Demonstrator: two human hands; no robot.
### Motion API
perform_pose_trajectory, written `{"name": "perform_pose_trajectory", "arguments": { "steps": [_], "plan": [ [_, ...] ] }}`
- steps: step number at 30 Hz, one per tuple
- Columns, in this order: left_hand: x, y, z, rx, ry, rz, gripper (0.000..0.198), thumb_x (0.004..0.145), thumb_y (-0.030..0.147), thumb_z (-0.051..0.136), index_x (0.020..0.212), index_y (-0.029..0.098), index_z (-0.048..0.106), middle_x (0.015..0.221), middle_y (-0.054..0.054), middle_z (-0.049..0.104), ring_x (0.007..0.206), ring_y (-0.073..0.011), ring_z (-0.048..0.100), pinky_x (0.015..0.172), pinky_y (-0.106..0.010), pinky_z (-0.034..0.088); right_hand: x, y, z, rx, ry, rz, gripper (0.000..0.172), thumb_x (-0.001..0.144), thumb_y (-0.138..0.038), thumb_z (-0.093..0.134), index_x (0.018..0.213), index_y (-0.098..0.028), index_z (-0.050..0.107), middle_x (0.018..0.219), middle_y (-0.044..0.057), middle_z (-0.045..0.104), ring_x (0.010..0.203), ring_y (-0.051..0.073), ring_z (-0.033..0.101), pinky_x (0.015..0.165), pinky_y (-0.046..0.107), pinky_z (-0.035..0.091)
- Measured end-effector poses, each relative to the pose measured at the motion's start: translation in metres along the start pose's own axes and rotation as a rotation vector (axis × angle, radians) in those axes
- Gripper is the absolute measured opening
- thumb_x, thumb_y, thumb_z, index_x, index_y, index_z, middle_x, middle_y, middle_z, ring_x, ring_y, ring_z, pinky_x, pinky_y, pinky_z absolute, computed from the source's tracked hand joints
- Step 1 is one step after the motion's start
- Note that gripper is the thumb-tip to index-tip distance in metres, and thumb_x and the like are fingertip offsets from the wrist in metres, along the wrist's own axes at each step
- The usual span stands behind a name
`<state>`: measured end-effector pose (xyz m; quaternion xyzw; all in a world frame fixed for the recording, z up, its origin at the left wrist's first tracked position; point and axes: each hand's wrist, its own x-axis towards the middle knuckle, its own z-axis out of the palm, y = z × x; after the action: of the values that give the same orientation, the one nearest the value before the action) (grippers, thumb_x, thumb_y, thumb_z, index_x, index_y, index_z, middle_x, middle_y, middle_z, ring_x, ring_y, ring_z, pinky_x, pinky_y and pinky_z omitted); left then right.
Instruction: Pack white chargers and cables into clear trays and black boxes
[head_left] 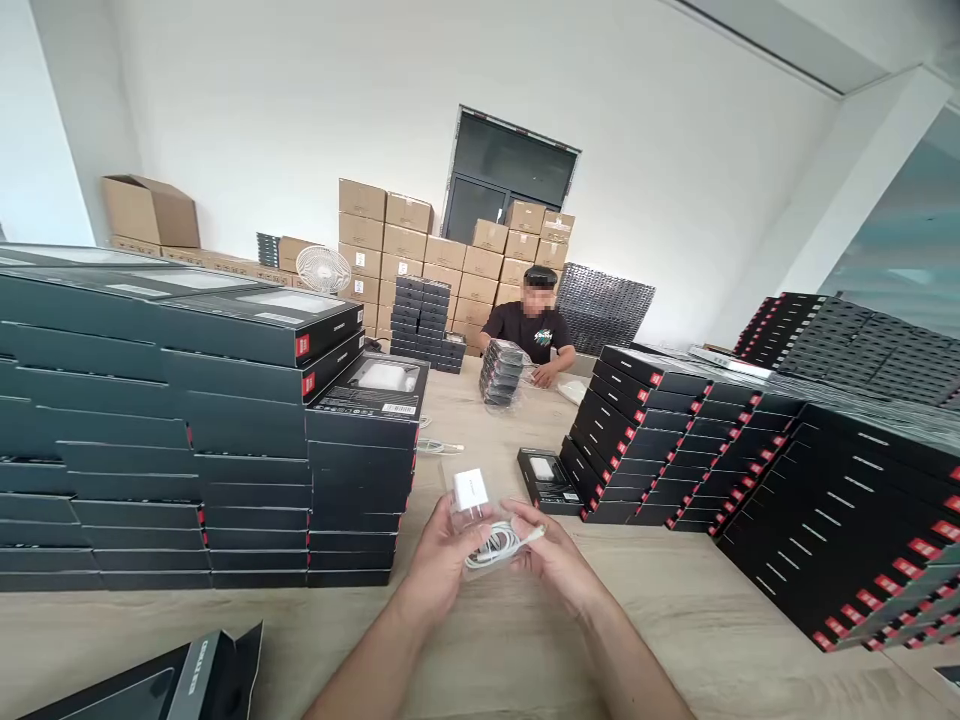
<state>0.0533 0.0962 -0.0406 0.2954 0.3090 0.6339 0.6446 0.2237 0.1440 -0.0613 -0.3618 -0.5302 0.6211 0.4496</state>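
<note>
My left hand (pixel 441 555) is closed around a white charger block (pixel 470 492) that stands up above its fingers. My right hand (pixel 553 553) pinches a coiled white cable (pixel 496 543) with its plug end pointing right. Both hands hover together over the wooden table (pixel 525 640), just in front of a tall stack of black boxes (pixel 360 470). An open black box with a white insert (pixel 546 478) lies flat on the table a little beyond my right hand.
Tall stacks of black boxes with red tabs flank me on the left (pixel 150 420) and right (pixel 825 500). Another person (pixel 531 335) sits across the table by a small stack (pixel 501 372). Cardboard cartons (pixel 420 250) and a fan (pixel 323 268) stand behind. An open box (pixel 187 680) lies near left.
</note>
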Motion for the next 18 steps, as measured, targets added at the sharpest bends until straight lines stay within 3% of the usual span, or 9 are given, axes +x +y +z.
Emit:
{"name": "perform_pose_trajectory", "arguments": {
  "steps": [4,8,12,15,18],
  "plan": [
    [0.004,-0.006,-0.003,0.134,-0.001,0.039,0.059,0.057,0.029,0.088,0.107,0.020,0.058,0.103,-0.008,0.074,0.090,-0.0241,0.072,0.077,-0.035,0.056,-0.005,-0.002,0.004,-0.089,-0.109,0.030,0.049,0.074,-0.054,0.077,0.109,-0.020,0.074,0.100,0.008,0.075,0.080,0.021,0.067,0.063,0.027,0.048],
    [0.009,-0.009,-0.006,0.320,0.078,0.083,0.061,0.058,0.022,0.085,0.111,0.019,0.055,0.101,-0.011,0.075,0.088,-0.0255,0.072,0.076,-0.035,0.056,-0.002,0.003,0.008,-0.194,0.021,-0.053,0.050,0.070,-0.056,0.078,0.102,-0.018,0.072,0.088,0.006,0.073,0.075,0.022,0.066,0.061,0.028,0.048],
    [0.012,-0.011,-0.010,0.406,0.024,0.115,0.056,0.061,0.016,0.079,0.112,0.018,0.058,0.098,-0.010,0.076,0.094,-0.0268,0.071,0.081,-0.035,0.054,0.006,0.013,0.013,-0.242,0.116,-0.164,0.044,0.070,-0.051,0.078,0.097,-0.017,0.072,0.078,0.004,0.070,0.072,0.021,0.064,0.064,0.030,0.049],
    [0.015,-0.013,-0.014,0.434,0.077,0.113,0.052,0.060,0.015,0.078,0.108,0.016,0.060,0.085,-0.007,0.075,0.082,-0.0256,0.072,0.074,-0.034,0.053,0.010,0.018,0.016,-0.270,0.153,-0.107,0.044,0.068,-0.050,0.079,0.095,-0.016,0.071,0.073,0.002,0.068,0.062,0.018,0.060,0.053,0.028,0.046],
    [0.018,-0.015,-0.018,0.460,0.150,0.112,0.052,0.059,0.015,0.080,0.107,0.016,0.059,0.077,-0.004,0.073,0.073,-0.0236,0.070,0.071,-0.033,0.052,0.008,0.016,0.015,-0.223,0.138,-0.020,0.049,0.068,-0.051,0.078,0.103,-0.018,0.071,0.083,0.005,0.071,0.069,0.021,0.065,0.054,0.029,0.050]
  ]
}}
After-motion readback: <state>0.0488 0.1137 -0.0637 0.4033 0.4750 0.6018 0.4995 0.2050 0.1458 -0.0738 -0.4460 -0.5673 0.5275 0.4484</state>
